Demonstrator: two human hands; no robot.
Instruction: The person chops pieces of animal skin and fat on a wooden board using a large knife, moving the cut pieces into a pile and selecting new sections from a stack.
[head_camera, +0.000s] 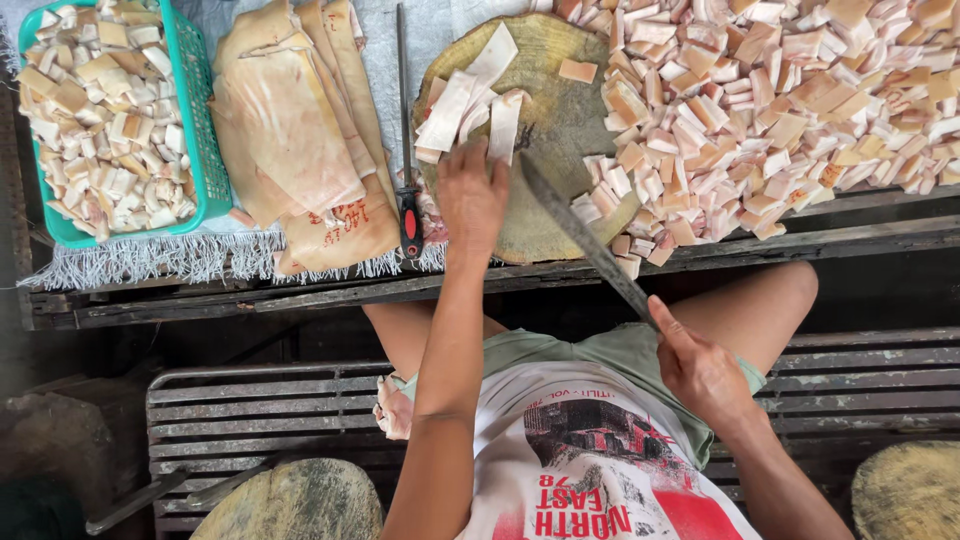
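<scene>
Right hand (703, 372) clamped on the handle of a long knife (580, 235), blade angled up over the round wooden block (560, 120). Left hand (472, 195) flat on the block, fingers pressing pale meat strips (470, 100). Beyond: cut-cube pile (780, 110) right, skin slabs (290, 140), sharpening steel (405, 130), green basket (205, 150) of cubes left.

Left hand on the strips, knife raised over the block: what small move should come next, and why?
Probably bring the knife down across the strips. The left hand pins them on the block, the right hand holds the blade off the wood beside them, and they are uncut, unlike the cubes piled alongside.
</scene>
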